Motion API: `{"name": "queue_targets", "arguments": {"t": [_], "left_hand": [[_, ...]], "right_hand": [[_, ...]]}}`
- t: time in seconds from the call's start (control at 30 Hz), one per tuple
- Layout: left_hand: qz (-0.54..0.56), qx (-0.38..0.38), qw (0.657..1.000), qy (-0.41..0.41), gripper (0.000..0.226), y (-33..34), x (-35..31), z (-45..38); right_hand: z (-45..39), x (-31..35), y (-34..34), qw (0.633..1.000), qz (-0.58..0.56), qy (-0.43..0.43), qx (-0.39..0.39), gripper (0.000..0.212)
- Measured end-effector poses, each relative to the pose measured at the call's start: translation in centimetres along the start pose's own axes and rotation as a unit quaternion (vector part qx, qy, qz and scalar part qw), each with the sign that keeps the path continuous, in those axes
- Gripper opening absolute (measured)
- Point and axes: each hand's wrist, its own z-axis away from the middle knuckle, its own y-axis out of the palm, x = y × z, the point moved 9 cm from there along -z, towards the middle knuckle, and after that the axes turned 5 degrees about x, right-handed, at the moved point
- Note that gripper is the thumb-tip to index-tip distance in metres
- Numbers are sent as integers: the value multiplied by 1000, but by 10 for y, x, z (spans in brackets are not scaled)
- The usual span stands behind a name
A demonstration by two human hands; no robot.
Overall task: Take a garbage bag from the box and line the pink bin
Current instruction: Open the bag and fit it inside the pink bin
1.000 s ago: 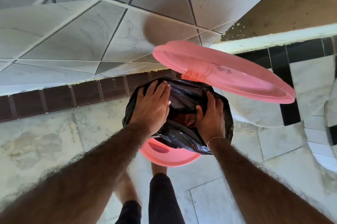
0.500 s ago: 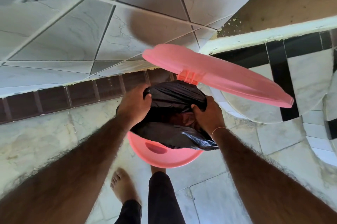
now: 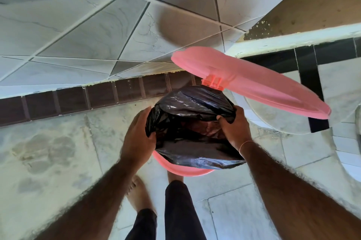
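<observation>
The pink bin stands on the floor below me, only its near rim showing under a black garbage bag spread over its mouth. Its pink lid is hinged up and open at the back right. My left hand wraps the bag's edge over the left side of the rim. My right hand pinches the bag's edge at the right side. The bag sags into the bin between my hands. No box is in view.
A tiled wall with a dark brown skirting strip runs behind the bin. My bare feet and dark trouser legs stand just in front of it. A white curved fixture sits to the right.
My left hand slid from the top of the bag down to the bin's left rim. The right hand moved outward to the right rim, and the bag spread wider over the opening.
</observation>
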Motion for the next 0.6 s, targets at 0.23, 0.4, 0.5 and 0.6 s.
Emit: {"name": "queue_targets", "arguments": {"t": [0.23, 0.4, 0.5, 0.6], "left_hand": [[-69, 22, 997, 1, 77, 7, 28, 31], [-5, 32, 996, -78, 80, 14, 35, 49], [134, 7, 961, -240, 48, 25, 56, 65], [258, 23, 897, -358, 24, 49, 69, 83]], "right_hand": [[15, -26, 3, 995, -82, 52, -27, 42], [10, -25, 5, 996, -77, 48, -20, 50], [9, -21, 5, 995, -86, 50, -7, 55], [10, -19, 6, 995, -88, 48, 1, 54]]}}
